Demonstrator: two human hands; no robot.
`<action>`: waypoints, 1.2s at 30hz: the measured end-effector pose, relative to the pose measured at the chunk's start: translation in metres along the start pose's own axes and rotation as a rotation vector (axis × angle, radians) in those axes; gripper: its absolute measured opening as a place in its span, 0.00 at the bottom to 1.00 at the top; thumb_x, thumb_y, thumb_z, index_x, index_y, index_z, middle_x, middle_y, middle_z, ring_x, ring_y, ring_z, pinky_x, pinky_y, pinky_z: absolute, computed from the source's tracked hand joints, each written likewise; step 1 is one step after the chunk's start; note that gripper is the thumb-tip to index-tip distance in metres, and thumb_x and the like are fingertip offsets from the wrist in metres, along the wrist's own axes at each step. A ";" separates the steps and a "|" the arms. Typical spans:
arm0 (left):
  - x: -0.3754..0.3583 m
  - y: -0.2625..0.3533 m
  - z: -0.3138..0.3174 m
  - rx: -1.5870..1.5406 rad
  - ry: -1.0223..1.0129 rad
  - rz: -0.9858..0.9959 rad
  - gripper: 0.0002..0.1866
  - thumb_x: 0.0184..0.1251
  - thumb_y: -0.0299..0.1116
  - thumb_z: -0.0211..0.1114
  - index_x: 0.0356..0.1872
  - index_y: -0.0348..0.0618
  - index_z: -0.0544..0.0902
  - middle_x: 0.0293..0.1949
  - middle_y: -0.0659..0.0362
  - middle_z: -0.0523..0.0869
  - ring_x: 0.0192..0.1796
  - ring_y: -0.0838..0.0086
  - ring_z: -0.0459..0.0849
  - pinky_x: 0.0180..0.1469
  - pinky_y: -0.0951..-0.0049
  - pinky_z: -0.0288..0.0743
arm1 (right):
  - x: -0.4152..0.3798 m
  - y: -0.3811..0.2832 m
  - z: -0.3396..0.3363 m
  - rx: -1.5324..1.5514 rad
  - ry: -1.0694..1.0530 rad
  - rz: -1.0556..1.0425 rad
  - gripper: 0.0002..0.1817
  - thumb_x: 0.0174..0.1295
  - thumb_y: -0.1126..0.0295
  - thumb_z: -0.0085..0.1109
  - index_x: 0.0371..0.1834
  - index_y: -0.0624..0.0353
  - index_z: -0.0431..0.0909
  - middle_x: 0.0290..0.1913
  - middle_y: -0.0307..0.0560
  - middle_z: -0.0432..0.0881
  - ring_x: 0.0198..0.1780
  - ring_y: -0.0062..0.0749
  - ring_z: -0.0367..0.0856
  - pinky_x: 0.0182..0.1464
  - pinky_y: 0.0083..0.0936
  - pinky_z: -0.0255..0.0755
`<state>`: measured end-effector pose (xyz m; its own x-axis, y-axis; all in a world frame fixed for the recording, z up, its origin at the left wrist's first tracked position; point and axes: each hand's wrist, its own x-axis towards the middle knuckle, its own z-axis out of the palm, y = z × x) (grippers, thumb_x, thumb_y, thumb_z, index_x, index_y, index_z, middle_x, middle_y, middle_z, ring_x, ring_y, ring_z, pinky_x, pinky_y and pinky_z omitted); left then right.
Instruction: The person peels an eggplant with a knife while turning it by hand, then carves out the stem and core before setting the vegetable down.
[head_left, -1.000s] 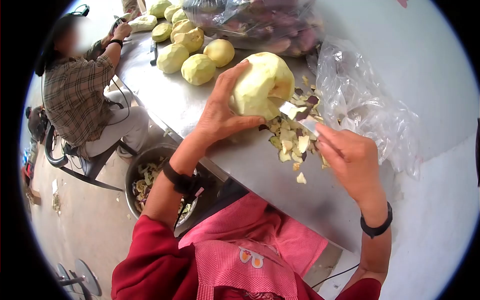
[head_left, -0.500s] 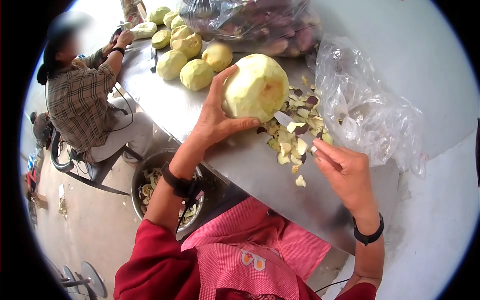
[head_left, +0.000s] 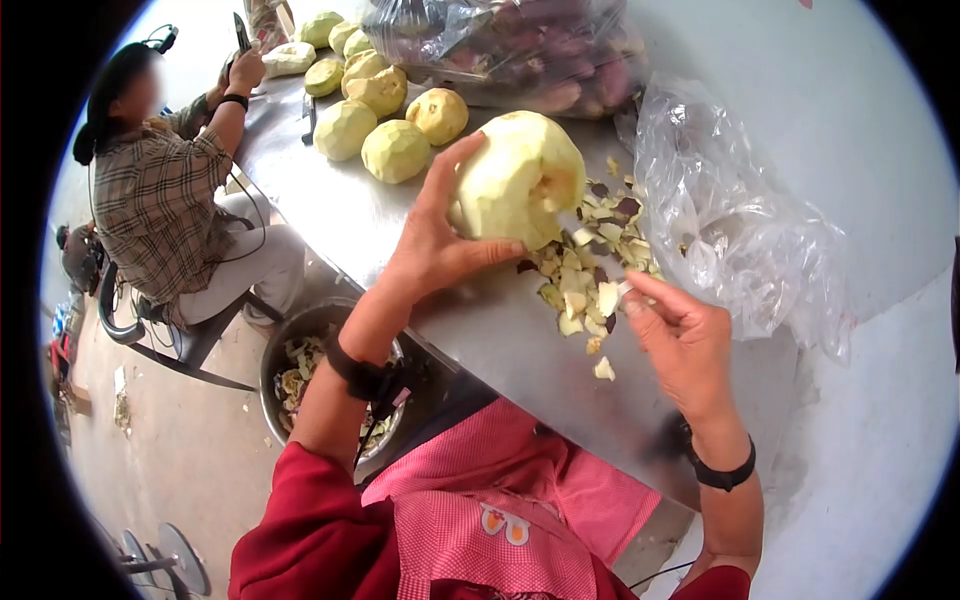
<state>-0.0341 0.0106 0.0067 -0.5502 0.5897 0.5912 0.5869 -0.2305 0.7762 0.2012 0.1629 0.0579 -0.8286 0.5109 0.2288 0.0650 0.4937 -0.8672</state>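
Observation:
My left hand (head_left: 440, 235) grips a large, round, peeled eggplant (head_left: 515, 185) from its left side, thumb along the bottom and fingers over the upper left. The eggplant is pale green-white, with a brownish hollow facing right. In my right hand (head_left: 685, 340) is a knife (head_left: 590, 238), its pale handle end showing at my fingertips. The blade, partly blurred, points up and left, its tip right at the eggplant's lower right side. Below and right of the eggplant, purple and whitish peelings (head_left: 575, 280) are strewn over the metal table (head_left: 520, 340).
Several peeled eggplants (head_left: 395, 150) stand at the back left, near a dark-handled knife (head_left: 308, 120). A plastic bag of purple eggplants (head_left: 520, 55) lies behind. Crumpled clear plastic (head_left: 740, 210) is on the right. A metal bowl of peelings (head_left: 275, 385) stands below; a co-worker (head_left: 160, 180) sits left.
The knife has moved up and left against the eggplant, where a hollow now shows in the brownish patch. The eggplant has turned slightly. The co-worker's hands have risen with a knife.

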 end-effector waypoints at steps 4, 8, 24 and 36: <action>0.003 -0.015 -0.015 -0.124 0.108 -0.139 0.55 0.44 0.44 0.86 0.73 0.43 0.62 0.68 0.43 0.71 0.70 0.55 0.71 0.70 0.58 0.68 | -0.008 -0.005 -0.015 0.010 0.049 0.020 0.17 0.67 0.73 0.65 0.58 0.64 0.83 0.37 0.39 0.88 0.35 0.11 0.78 0.39 0.14 0.74; 0.006 0.002 -0.029 -0.127 -0.019 -0.214 0.50 0.51 0.44 0.82 0.72 0.39 0.64 0.65 0.47 0.73 0.68 0.60 0.72 0.71 0.61 0.66 | -0.011 -0.007 -0.014 -0.134 -0.035 -0.047 0.17 0.65 0.75 0.65 0.57 0.65 0.82 0.36 0.44 0.89 0.32 0.12 0.76 0.36 0.15 0.72; 0.001 -0.004 -0.012 -0.107 0.106 -0.166 0.50 0.50 0.46 0.82 0.72 0.40 0.65 0.61 0.45 0.78 0.63 0.59 0.79 0.65 0.60 0.73 | -0.009 -0.033 -0.023 -0.190 -0.102 -0.036 0.17 0.65 0.74 0.64 0.57 0.65 0.82 0.24 0.37 0.76 0.27 0.11 0.65 0.28 0.18 0.64; -0.004 -0.002 -0.011 -0.088 0.096 -0.114 0.52 0.47 0.47 0.84 0.72 0.44 0.65 0.61 0.47 0.79 0.64 0.58 0.78 0.67 0.60 0.73 | -0.010 -0.043 -0.001 -0.506 -0.055 -0.278 0.16 0.61 0.74 0.66 0.53 0.63 0.84 0.27 0.52 0.83 0.23 0.36 0.79 0.28 0.30 0.71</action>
<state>-0.0398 0.0003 0.0049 -0.6666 0.5405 0.5132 0.4657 -0.2356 0.8530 0.2076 0.1371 0.0934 -0.8794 0.2832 0.3828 0.0872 0.8862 -0.4551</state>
